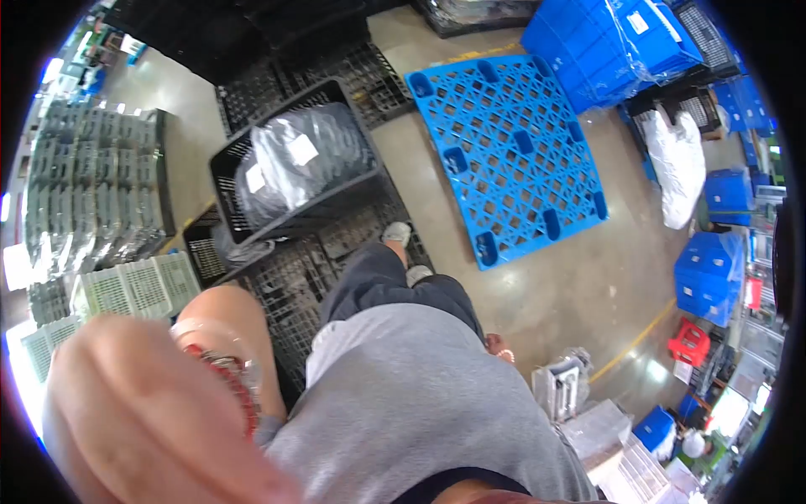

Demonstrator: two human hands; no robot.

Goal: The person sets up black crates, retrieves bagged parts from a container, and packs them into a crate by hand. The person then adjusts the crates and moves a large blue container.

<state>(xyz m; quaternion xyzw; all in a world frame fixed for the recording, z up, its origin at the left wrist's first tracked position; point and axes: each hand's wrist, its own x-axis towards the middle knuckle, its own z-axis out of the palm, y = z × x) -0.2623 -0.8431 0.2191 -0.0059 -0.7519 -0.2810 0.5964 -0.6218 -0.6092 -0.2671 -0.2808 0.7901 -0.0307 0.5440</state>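
My left hand [143,412] is raised very close to the camera at the lower left, large and blurred. Its knuckles look bent, but the fingertips are hidden, so I cannot tell whether it holds anything. A red bracelet [231,378] circles that wrist. My right hand [495,343] hangs low beside my body, mostly hidden by the grey shirt [420,395], with a light beaded bracelet [505,356] at the wrist. Its fingers do not show clearly. In front of my legs, a black crate [294,214] holds dark goods in clear plastic bags [306,160].
A blue plastic pallet [512,151] lies on the floor ahead. Black pallets [294,281] lie under the crate and near my feet. Stacked grey crates [96,185] stand at the left. Blue bins [604,50] and a white sack [676,164] are at the right.
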